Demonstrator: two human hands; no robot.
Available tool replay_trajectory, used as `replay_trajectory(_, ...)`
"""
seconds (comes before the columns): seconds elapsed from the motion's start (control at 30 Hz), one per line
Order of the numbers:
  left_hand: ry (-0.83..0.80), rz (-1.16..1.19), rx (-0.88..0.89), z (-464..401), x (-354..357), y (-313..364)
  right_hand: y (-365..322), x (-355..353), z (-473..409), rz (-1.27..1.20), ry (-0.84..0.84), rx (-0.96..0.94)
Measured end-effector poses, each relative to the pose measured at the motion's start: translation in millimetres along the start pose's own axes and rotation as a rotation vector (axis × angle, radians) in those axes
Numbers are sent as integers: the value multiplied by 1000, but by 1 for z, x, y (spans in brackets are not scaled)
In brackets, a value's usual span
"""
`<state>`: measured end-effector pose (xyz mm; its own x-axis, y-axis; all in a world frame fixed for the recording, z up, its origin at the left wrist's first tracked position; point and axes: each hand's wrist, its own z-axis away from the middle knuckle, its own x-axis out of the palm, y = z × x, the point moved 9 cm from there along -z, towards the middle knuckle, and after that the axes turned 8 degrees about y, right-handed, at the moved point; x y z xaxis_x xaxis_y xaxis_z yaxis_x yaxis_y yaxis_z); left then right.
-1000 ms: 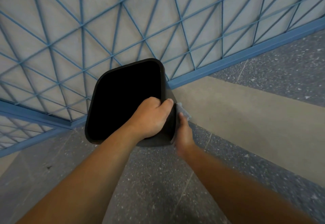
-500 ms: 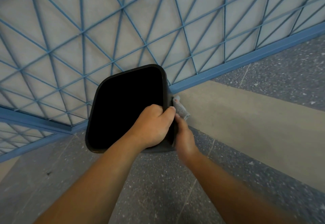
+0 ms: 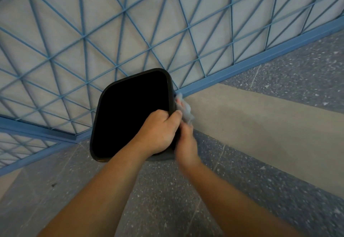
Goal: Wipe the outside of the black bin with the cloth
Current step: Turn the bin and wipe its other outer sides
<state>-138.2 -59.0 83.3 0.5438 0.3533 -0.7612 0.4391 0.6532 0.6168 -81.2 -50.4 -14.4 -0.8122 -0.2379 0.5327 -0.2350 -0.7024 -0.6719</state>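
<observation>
While wiping runs along the bin's right wall: notes near to far, all places taken from the black bin (image 3: 130, 113).

Forearms: both reaching up from the bottom edge toward the bin's near right corner, left one crossing in from the left, right one from the right.

Left hand (image 3: 158, 134): hooked over the bin's near right rim, fingers curled inside the opening, thumb on the outer edge; gripping the rim, steadying it.

Right hand (image 3: 186, 141): just right of the bin, pressed to its outer right wall, motion-blurred; fingers curled on the cloth (image 3: 184, 109), exact finger lie not readable.

Cloth: pale grey, bunched, lying against the right wall just below the rim, reaching toward the far right corner.

Bin: standing open-side up on speckled floor (image 3: 167, 199), far side close to the blue lattice fence (image 3: 121, 31).

Step in hand: likely mid-stroke on the right outer wall.

Next move, by judgement: keep pressure through the stroke, then turn the bin with the left hand to bring an unwiped wall round.

Progress: cannot tell which walls are done.
</observation>
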Motion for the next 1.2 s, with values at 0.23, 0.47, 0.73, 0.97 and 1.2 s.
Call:
replay_trajectory(0.23, 51, -56, -18, -1, -5, -4, 26, -25, -40, 69, -16, 332)
replay_trajectory(0.47, 41, -61, 17, -1, -3, -5, 34, -27, 32, 26, 4, 148)
replay_trajectory(0.73, 7, -49, 43, 0, -2, 0, -39, 20, -34, 14, -196, -13)
replay_trajectory(0.97, 44, -108, 68, -2, -4, -1, -8, 6, -81, 200, -117, 166)
replay_trajectory(1.2, 95, -117, 59, -4, -6, -3, 64, -49, -59, 259, -50, 266)
